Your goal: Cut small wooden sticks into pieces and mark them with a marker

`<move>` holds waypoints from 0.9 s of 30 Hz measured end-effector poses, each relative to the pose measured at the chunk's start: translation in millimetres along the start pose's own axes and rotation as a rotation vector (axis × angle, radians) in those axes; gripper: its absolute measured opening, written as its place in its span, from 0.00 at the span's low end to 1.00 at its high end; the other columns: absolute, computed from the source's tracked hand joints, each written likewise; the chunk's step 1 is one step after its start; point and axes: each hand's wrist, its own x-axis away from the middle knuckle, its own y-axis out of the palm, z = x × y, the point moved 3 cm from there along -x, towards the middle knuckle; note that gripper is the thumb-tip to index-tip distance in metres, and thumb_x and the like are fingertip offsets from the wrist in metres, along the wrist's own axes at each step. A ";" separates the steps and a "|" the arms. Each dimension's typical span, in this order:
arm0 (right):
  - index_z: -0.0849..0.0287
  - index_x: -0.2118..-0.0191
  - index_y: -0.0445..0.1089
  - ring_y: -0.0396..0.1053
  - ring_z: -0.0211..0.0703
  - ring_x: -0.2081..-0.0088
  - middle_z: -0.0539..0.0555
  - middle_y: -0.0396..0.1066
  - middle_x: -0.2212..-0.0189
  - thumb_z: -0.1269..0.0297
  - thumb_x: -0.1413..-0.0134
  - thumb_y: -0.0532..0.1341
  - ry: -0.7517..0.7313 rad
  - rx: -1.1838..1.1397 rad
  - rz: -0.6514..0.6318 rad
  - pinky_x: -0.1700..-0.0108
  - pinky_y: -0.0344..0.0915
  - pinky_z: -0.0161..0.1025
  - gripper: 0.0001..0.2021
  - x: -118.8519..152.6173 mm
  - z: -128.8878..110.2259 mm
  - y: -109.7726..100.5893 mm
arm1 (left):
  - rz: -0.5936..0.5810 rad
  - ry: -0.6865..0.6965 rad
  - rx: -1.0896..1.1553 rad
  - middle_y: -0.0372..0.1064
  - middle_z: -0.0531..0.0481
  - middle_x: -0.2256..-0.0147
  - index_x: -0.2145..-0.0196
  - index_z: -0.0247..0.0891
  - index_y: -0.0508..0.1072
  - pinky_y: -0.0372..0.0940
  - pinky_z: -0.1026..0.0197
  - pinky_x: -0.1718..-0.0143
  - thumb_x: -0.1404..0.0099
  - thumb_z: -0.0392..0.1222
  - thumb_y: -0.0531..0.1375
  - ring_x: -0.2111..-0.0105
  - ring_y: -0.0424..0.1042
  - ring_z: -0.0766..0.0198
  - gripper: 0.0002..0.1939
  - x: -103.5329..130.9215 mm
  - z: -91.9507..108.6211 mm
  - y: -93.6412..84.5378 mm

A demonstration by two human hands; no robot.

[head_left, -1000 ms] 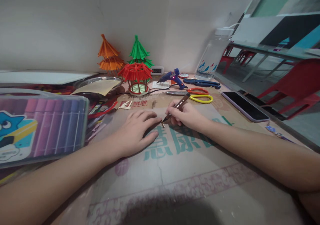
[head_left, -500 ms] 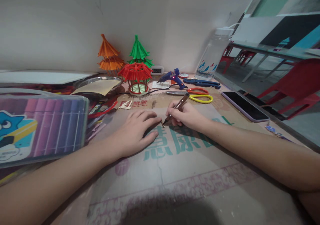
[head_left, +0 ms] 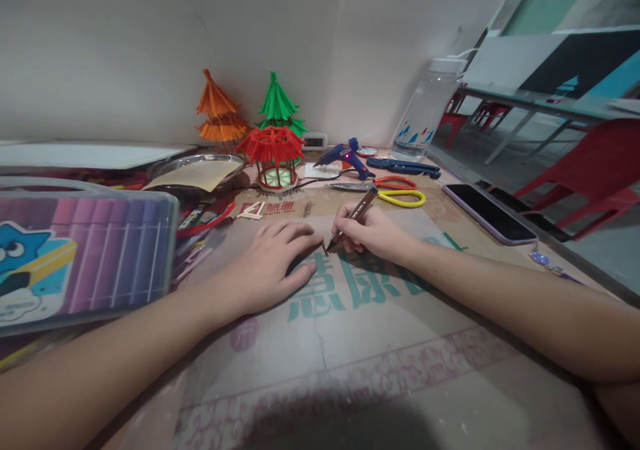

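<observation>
My right hand [head_left: 367, 229] is closed around a brown marker [head_left: 361, 210], its dark tip pointing down and left. Right at that tip lies a small thin brown stick [head_left: 325, 249], on a sheet printed with green characters [head_left: 315, 297]. My left hand [head_left: 280, 257] rests flat with its fingers stretched out, the index fingertip at the upper end of the stick. Beyond it, several short pale sticks [head_left: 251, 211] lie in a loose pile. Further back stands a small round pavilion model [head_left: 273, 147] with a red fringed roof and brown posts.
Left stands a clear case of markers [head_left: 120, 250]. Orange [head_left: 217, 107] and green [head_left: 277, 100] tower models are near the wall, beside a blue glue gun [head_left: 347, 155]. Scissors [head_left: 400, 198], blue-handled pliers [head_left: 403, 166], a phone [head_left: 490, 213] and a water bottle [head_left: 425, 110] lie or stand right.
The marker tip has shifted very slightly down along the small stick, and the stick looks a little darker. My left hand stays in place.
</observation>
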 end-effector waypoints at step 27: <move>0.58 0.72 0.65 0.59 0.31 0.85 0.45 0.66 0.86 0.65 0.46 0.58 0.010 -0.010 -0.047 0.82 0.53 0.29 0.06 0.3 -0.5 1.1 | 0.004 0.004 0.003 0.65 0.43 0.42 0.42 0.41 0.69 0.55 0.41 0.39 0.28 0.49 0.53 0.40 0.60 0.48 0.21 0.0 0.3 -0.3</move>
